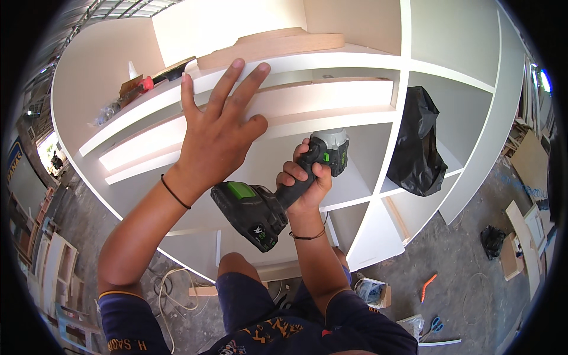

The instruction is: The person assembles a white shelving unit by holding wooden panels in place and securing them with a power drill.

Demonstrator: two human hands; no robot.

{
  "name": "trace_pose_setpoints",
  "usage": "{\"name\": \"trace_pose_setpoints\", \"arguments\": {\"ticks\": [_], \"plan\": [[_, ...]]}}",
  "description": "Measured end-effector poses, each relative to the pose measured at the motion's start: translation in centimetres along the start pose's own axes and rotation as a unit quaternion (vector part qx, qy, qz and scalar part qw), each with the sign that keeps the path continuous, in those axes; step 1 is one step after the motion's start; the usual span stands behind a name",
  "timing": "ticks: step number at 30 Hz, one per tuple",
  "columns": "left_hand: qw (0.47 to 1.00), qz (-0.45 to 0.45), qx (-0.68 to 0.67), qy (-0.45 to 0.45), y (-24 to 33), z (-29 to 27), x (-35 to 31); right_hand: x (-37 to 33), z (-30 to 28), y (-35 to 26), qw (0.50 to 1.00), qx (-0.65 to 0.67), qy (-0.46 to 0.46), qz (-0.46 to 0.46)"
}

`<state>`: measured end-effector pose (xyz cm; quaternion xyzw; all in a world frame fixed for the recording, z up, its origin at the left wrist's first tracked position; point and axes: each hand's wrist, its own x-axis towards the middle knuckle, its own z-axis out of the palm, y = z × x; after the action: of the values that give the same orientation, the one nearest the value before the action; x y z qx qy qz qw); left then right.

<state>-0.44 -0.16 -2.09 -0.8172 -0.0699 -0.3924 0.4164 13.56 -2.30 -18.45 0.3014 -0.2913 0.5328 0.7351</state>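
1. Far left, loose tools and a red-handled item lie on the white cabinet's shelf, parked within reach.
2. My left hand lies flat, fingers spread, gripping nothing, pressing a white panel against the cabinet so it stays put.
3. My right hand is wrapped tight round the handle of a black-and-green cordless driver, its nose aimed into the compartment just below the panel.
4. Right, a black plastic bag slumps in a cubby, out of the way.

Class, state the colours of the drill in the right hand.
Black with green accents, drill, head view.
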Motion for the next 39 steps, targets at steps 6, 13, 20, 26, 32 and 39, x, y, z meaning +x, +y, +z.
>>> {"name": "trace_pose_setpoints", "arguments": {"ticks": [6, 13, 20, 26, 32, 39], "plan": [[1.0, 0.006, 0.003, -0.006, -0.2, -0.2, -0.1, 0.4, 0.3, -0.3, 1.0, 0.002, -0.002, 0.003], [1.0, 0.002, 0.022, 0.012, 0.0, -0.3, 0.2, 0.6, 0.4, -0.4, 1.0, 0.002, -0.002, 0.005], [1.0, 0.003, 0.023, 0.012, 0.0, -0.3, 0.1, 0.7, 0.4, -0.5, 1.0, 0.003, -0.002, 0.008], [1.0, 0.006, 0.022, 0.009, -0.1, -0.2, 0.1, 0.8, 0.3, -0.9, 1.0, -0.001, 0.005, 0.012], [1.0, 0.001, 0.012, 0.002, -0.1, -0.4, 0.1, 0.9, 0.4, -0.9, 1.0, -0.009, -0.011, 0.018], [0.999, 0.008, 0.023, 0.021, -0.2, -0.1, 0.0, 1.2, 0.4, -1.0, 0.999, 0.0, -0.029, 0.02]]}}
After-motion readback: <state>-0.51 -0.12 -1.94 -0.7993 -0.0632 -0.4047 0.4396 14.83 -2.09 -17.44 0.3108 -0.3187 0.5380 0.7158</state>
